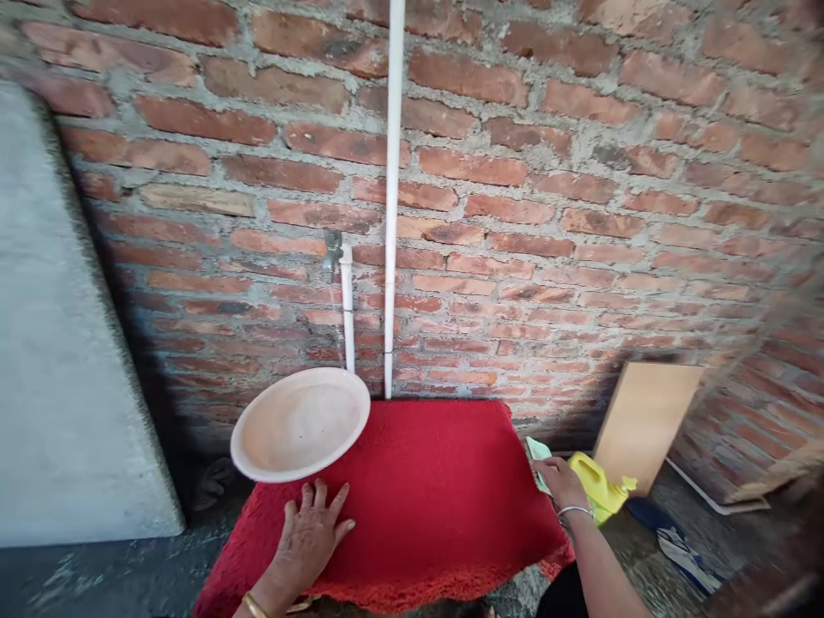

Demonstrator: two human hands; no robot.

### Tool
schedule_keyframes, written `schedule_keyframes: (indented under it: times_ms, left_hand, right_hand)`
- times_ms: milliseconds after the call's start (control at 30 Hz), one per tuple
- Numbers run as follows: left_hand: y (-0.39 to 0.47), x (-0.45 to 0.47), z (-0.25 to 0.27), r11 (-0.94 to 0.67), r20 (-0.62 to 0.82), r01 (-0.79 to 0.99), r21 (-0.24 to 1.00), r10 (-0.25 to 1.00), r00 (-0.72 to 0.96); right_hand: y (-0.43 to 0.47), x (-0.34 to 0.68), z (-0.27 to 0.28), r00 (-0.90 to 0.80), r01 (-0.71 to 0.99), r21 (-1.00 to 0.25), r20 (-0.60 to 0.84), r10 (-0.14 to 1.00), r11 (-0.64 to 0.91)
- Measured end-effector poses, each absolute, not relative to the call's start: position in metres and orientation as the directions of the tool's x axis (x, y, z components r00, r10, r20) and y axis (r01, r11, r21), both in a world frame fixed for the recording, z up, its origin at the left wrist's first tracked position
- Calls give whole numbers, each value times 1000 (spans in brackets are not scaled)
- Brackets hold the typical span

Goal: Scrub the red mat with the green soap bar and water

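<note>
Brick wall (579,172); left hand (309,536) fingers spread flat on red mat (438,498); right hand (559,481) fingers pinching green cloth (536,453).

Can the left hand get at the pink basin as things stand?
Probably yes. The left hand lies flat on the red mat just below the pink basin, with nothing between them.

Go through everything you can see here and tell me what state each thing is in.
Tap: running, thin stream falling.
Pink basin: upright, tilted, under the tap.
Red mat: spread flat.
Left hand: open, flat on the mat.
Right hand: on a green cloth beside the mat.
Yellow jug: lying on its side.
Wooden board: leaning against the wall.
</note>
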State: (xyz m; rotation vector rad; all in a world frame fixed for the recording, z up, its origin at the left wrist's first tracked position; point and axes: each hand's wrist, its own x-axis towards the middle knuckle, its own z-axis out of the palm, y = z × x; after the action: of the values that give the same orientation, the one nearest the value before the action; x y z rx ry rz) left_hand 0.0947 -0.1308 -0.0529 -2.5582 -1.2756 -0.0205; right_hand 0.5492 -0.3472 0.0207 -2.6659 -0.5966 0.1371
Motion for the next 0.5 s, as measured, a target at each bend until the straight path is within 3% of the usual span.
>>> schedule_keyframes:
  times_ms: [200, 333, 500]
  left_hand:
    - [-129, 95, -66, -565, 126, 820, -89, 810, 572]
    - [-128, 96, -73, -565, 157, 824, -41, 811, 564]
    - [-129, 97, -73, -565, 154, 825, -30, 812, 562]
  right_hand:
    - [-276, 484, 8, 746, 528, -523, -90, 660, -669]
    - [-226, 409, 10, 580, 657, -516, -119, 806, -549]
    - [-162, 329, 20, 483, 732, -461, -169, 859, -502]
